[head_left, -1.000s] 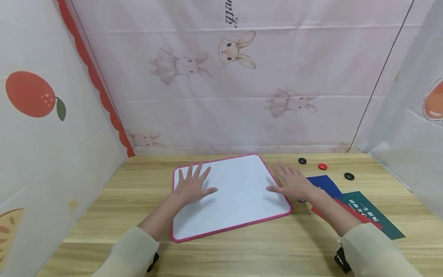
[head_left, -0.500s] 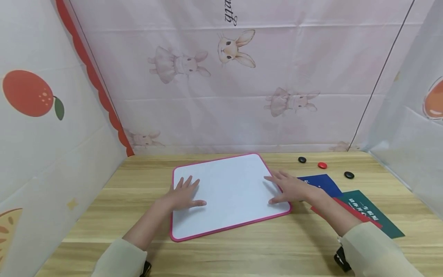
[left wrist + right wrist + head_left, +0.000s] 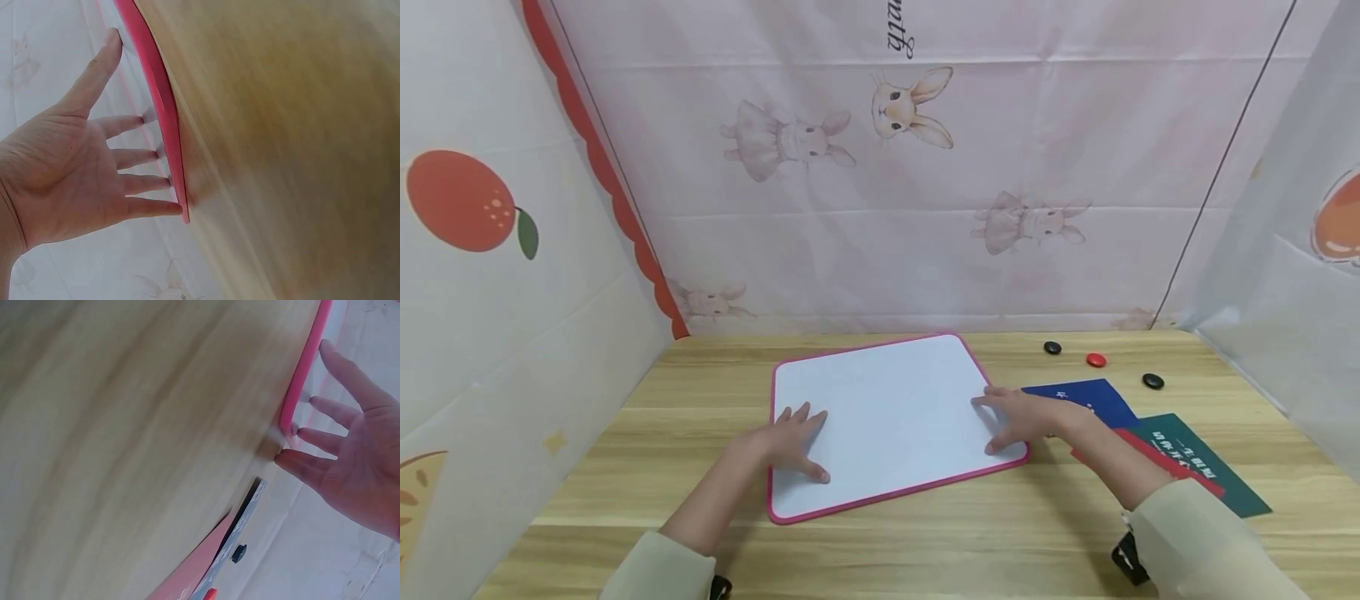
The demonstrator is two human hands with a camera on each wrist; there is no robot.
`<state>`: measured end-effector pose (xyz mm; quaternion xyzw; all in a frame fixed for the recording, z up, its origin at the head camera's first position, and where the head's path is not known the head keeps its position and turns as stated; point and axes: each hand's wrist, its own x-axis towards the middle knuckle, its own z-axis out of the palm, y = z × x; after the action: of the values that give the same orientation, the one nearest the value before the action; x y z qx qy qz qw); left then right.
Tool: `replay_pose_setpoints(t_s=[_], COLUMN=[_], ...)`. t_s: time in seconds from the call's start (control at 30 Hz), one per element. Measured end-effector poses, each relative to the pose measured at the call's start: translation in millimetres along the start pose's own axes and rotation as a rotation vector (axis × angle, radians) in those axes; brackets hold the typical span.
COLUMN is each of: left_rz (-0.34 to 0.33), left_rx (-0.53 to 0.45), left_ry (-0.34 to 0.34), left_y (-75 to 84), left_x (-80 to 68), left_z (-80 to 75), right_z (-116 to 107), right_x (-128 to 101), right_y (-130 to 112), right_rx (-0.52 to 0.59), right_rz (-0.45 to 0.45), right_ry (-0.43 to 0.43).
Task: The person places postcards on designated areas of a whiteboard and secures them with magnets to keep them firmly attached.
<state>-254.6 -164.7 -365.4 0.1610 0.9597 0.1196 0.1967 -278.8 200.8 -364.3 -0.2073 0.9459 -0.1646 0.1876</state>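
A whiteboard (image 3: 895, 408) with a pink frame lies slightly turned on the wooden table. My left hand (image 3: 790, 446) is at its left edge, fingers spread and fingertips on the white surface. In the left wrist view the palm of that left hand (image 3: 69, 165) shows, its little finger right at the pink frame. At the board's right edge is my right hand (image 3: 1024, 417), thumb and fingertips over the white surface. The right wrist view shows the fingers of the right hand (image 3: 359, 447) straight and apart along the frame.
Right of the board lie a blue card (image 3: 1097, 398), a red card (image 3: 1152, 454) and a green card (image 3: 1228, 482), partly under my right forearm in view. Behind them are a red round piece (image 3: 1096, 360) and two black ones (image 3: 1052, 347). Printed cloth walls enclose the table.
My left hand has come down and moved back toward me along the board's left side. My right hand has lowered onto the right edge. The board has hardly moved.
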Motion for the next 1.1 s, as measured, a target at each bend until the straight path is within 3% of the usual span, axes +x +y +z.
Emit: replay_pose_setpoints(t_s=[0.27, 0.47, 0.93, 1.1], left_rz=[-0.016, -0.021, 0.052, 0.044], left_rx=[-0.033, -0.001, -0.011, -0.006], left_ry=[-0.011, -0.015, -0.062, -0.077], left_y=[0.7, 0.2, -15.0, -15.8], left_x=[-0.2, 6.5, 19.2, 20.0], left_z=[0.1, -1.2, -7.4, -13.6], right_z=[0.8, 2.0, 11.9, 9.0], right_x=[-1.8, -3.2, -16.1, -19.1], right_y=[-13.2, -18.6, -34.9, -40.6], right_rx=[0.007, 0.008, -0.029, -0.053], right_rz=[0.051, 0.098, 0.125, 0.138], right_ry=[-0.022, -0.033, -0.042, -0.048])
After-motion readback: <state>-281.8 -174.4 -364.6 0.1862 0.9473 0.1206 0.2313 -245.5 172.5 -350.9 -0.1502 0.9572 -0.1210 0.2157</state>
